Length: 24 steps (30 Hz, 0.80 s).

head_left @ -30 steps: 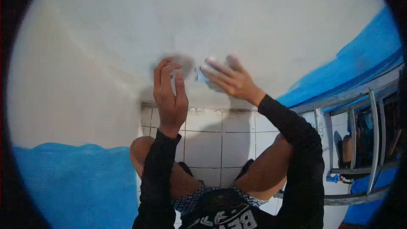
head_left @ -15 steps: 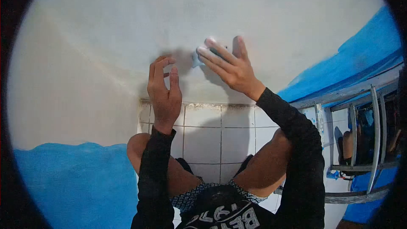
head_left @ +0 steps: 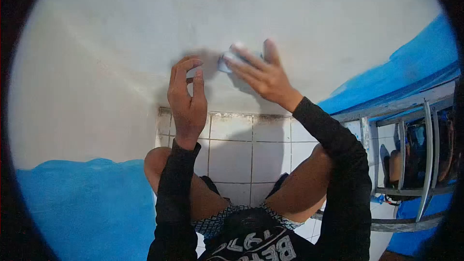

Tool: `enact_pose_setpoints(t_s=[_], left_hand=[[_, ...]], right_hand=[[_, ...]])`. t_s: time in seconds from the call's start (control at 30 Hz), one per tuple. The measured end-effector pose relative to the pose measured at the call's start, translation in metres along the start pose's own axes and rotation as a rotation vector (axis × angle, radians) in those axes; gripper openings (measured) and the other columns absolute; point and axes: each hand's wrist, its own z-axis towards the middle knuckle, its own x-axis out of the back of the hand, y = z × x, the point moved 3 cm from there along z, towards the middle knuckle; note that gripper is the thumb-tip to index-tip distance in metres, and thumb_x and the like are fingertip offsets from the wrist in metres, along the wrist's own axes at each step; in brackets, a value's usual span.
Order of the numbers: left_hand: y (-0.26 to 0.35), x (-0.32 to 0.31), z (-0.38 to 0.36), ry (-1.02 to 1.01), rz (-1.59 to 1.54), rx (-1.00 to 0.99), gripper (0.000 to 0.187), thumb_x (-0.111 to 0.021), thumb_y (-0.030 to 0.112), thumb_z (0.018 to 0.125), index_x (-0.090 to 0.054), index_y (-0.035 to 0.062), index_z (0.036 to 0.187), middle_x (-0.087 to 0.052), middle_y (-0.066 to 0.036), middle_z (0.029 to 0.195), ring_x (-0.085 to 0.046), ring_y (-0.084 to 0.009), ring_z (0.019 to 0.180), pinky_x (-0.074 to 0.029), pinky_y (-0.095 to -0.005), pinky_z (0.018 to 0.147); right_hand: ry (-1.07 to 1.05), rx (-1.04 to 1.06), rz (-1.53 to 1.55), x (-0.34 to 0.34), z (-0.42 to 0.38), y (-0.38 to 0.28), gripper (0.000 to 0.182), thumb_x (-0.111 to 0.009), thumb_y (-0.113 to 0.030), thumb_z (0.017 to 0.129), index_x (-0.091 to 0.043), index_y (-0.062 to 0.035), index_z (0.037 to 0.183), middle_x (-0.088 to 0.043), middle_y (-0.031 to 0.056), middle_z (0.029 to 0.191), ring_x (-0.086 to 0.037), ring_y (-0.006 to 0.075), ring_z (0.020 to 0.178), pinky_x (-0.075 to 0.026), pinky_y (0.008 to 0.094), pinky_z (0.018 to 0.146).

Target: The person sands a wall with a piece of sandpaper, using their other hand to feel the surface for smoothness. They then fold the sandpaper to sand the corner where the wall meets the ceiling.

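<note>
Against the pale wall [head_left: 309,14], my right hand [head_left: 258,73] presses a small whitish-blue piece [head_left: 224,64], perhaps paper or cloth, under its fingers. The fingers are nearly straight and slightly blurred, with the thumb apart, and they cover most of the piece. My left hand [head_left: 187,96] is raised to the left of it, fingers curved and thumb apart, with nothing between them. Its shadow falls on the wall beside the fingertips.
White floor tiles [head_left: 231,154] lie below, between my bent knees. Blue paint [head_left: 87,198] covers the lower left wall, with more blue [head_left: 386,77] at the right. A metal barred frame [head_left: 427,154] stands at the right.
My right hand has shifted very slightly, and its fingers now hide the piece differently. The view has tilted a little. My left hand has barely moved.
</note>
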Motion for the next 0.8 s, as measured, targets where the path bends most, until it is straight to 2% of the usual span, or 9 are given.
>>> enact_pose_setpoints(t_s=[0.1,0.17,0.23,0.37,0.43,0.5,0.53,0.77,0.8], left_hand=[[0.0,-0.004,0.0,-0.018,0.005,0.017,0.021,-0.051,0.012,0.099,-0.062,0.0028,0.114,-0.062,-0.014,0.121,-0.062,-0.026,0.108,-0.053,-0.0374,0.084],[0.002,-0.005,0.0,-0.016,-0.01,0.015,0.021,-0.051,0.012,0.099,-0.062,0.0029,0.114,-0.062,-0.014,0.121,-0.062,-0.0257,0.109,-0.053,-0.0372,0.084],[0.002,-0.003,0.0,-0.012,-0.009,0.019,0.021,-0.05,0.012,0.099,-0.062,0.0031,0.114,-0.062,-0.014,0.122,-0.062,-0.0254,0.109,-0.053,-0.0369,0.084],[-0.002,0.001,0.001,0.005,0.009,0.004,0.02,-0.051,0.013,0.099,-0.062,0.0034,0.113,-0.062,-0.014,0.122,-0.063,-0.025,0.107,-0.053,-0.0365,0.083],[-0.003,0.001,-0.001,0.006,0.002,-0.006,0.02,-0.05,0.013,0.099,-0.062,0.0035,0.113,-0.062,-0.014,0.122,-0.063,-0.025,0.107,-0.053,-0.0364,0.082],[-0.003,-0.002,0.001,-0.027,0.027,-0.02,0.02,-0.051,0.013,0.1,-0.062,0.0037,0.113,-0.062,-0.014,0.123,-0.063,-0.0253,0.108,-0.053,-0.0365,0.082],[-0.001,-0.005,0.002,-0.031,0.017,-0.031,0.02,-0.051,0.013,0.1,-0.062,0.0037,0.113,-0.062,-0.014,0.123,-0.063,-0.0253,0.108,-0.053,-0.0365,0.082],[-0.002,-0.002,0.0,-0.018,0.057,-0.006,0.021,-0.05,0.016,0.1,-0.062,0.0036,0.113,-0.061,-0.015,0.123,-0.062,-0.0259,0.11,-0.053,-0.038,0.084],[-0.002,-0.002,0.001,-0.009,0.067,-0.022,0.021,-0.05,0.016,0.1,-0.063,0.0036,0.112,-0.061,-0.015,0.123,-0.062,-0.0261,0.11,-0.053,-0.0385,0.085]], right_hand=[[-0.234,0.195,0.158,-0.055,-0.036,-0.019,0.049,-0.061,-0.022,0.087,-0.057,-0.0154,0.135,-0.044,-0.0015,0.153,-0.032,0.0166,0.146,-0.019,0.0527,0.124],[-0.239,0.282,0.021,-0.053,-0.041,-0.023,0.047,-0.06,-0.021,0.087,-0.058,-0.0147,0.134,-0.043,-0.0007,0.153,-0.032,0.0166,0.146,-0.019,0.0483,0.125],[-0.27,0.121,0.23,-0.049,-0.031,-0.023,0.043,-0.06,-0.018,0.087,-0.061,-0.0144,0.131,-0.044,-0.0001,0.153,-0.032,0.0161,0.145,-0.018,0.0504,0.124],[-0.105,0.021,-0.004,-0.016,-0.007,-0.008,0.048,-0.057,-0.026,0.09,-0.055,-0.0239,0.138,-0.045,-0.0047,0.152,-0.036,0.0115,0.143,-0.014,0.0574,0.123],[-0.124,0.054,-0.052,-0.027,-0.02,-0.013,0.048,-0.059,-0.026,0.09,-0.055,-0.0226,0.138,-0.047,-0.005,0.151,-0.037,0.0118,0.142,-0.015,0.0552,0.124],[-0.229,0.232,0.145,-0.051,-0.041,-0.021,0.037,-0.061,-0.017,0.087,-0.066,-0.0124,0.123,-0.045,-0.0019,0.152,-0.031,0.0152,0.146,-0.019,0.05,0.124],[-0.219,0.147,0.286,-0.055,-0.044,-0.021,0.035,-0.061,-0.018,0.088,-0.067,-0.0119,0.121,-0.044,-0.0025,0.153,-0.031,0.0139,0.146,-0.021,0.0491,0.124],[-0.042,-0.005,0.091,-0.003,-0.005,0.0,0.033,-0.06,-0.017,0.088,-0.067,-0.0158,0.121,-0.048,-0.0025,0.15,-0.035,0.0135,0.144,-0.021,0.0544,0.122],[-0.059,0.014,0.126,-0.001,-0.005,0.0,0.034,-0.06,-0.018,0.088,-0.067,-0.0151,0.121,-0.048,-0.0017,0.15,-0.035,0.0138,0.144,-0.02,0.0511,0.124]])
